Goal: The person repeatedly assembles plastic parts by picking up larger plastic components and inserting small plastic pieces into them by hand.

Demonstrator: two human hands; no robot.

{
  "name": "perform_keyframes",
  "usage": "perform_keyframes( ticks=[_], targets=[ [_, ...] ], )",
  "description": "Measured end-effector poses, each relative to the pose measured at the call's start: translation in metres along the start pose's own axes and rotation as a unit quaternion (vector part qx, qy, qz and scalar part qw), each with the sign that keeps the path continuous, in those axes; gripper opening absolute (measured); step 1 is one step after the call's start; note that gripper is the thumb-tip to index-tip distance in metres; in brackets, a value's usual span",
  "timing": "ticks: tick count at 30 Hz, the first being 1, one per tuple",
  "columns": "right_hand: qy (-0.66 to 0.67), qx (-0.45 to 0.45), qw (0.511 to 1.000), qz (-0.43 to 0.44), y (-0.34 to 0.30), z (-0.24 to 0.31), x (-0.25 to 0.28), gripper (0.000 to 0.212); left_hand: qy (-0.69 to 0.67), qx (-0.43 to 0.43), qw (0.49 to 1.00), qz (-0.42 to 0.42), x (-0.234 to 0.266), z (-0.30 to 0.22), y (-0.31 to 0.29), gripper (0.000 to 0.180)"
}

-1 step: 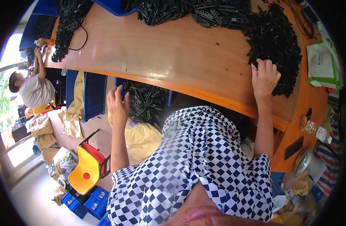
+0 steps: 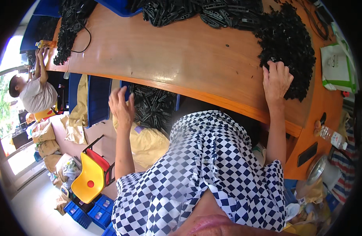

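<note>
Well, your right hand (image 2: 278,80) is at the lower-left edge of the black pile (image 2: 289,41) on the surface (image 2: 149,47); I can't tell whether its fingers hold anything. Your left hand (image 2: 122,107), fingers loosely parted, hangs near the black strips (image 2: 151,106). A hasty drag could scatter pieces.

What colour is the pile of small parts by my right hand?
The pile is black, shown best in the head view.

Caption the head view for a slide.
Right hand at the edge of a heap of small black parts on a brown table, left hand near long black parts.
</note>
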State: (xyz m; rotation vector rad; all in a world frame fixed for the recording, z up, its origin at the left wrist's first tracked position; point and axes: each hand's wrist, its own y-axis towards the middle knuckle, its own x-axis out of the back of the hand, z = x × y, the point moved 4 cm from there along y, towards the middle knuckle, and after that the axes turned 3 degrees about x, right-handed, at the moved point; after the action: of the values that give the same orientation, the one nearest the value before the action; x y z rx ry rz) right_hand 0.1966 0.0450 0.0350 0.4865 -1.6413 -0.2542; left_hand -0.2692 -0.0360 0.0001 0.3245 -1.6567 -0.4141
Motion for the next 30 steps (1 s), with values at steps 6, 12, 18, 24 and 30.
perform_keyframes(
  ticks=[6, 12, 18, 24, 30],
  targets=[
    [0.037, 0.025, 0.999, 0.006, -0.008, -0.003, 0.002, 0.020, -0.106, -0.080, 0.991, 0.027, -0.038, -0.058, 0.129, 0.032],
    [0.083, 0.011, 0.996, -0.036, -0.014, -0.019, 0.015, 0.016, -0.087, -0.110, 0.990, 0.016, -0.110, -0.092, 0.212, 0.035],
    [0.085, -0.012, 0.993, -0.084, -0.021, -0.034, 0.015, 0.017, -0.059, -0.136, 0.989, 0.021, -0.109, -0.114, 0.200, 0.027],
    [0.026, 0.081, 0.992, -0.088, -0.013, -0.023, -0.005, 0.015, -0.123, -0.111, 0.982, 0.094, -0.097, -0.124, 0.176, 0.026],
    [-0.003, 0.058, 0.998, -0.003, -0.009, -0.018, -0.008, 0.020, -0.449, 0.096, 0.865, 0.201, -0.103, -0.139, 0.135, 0.026]
  ],
)
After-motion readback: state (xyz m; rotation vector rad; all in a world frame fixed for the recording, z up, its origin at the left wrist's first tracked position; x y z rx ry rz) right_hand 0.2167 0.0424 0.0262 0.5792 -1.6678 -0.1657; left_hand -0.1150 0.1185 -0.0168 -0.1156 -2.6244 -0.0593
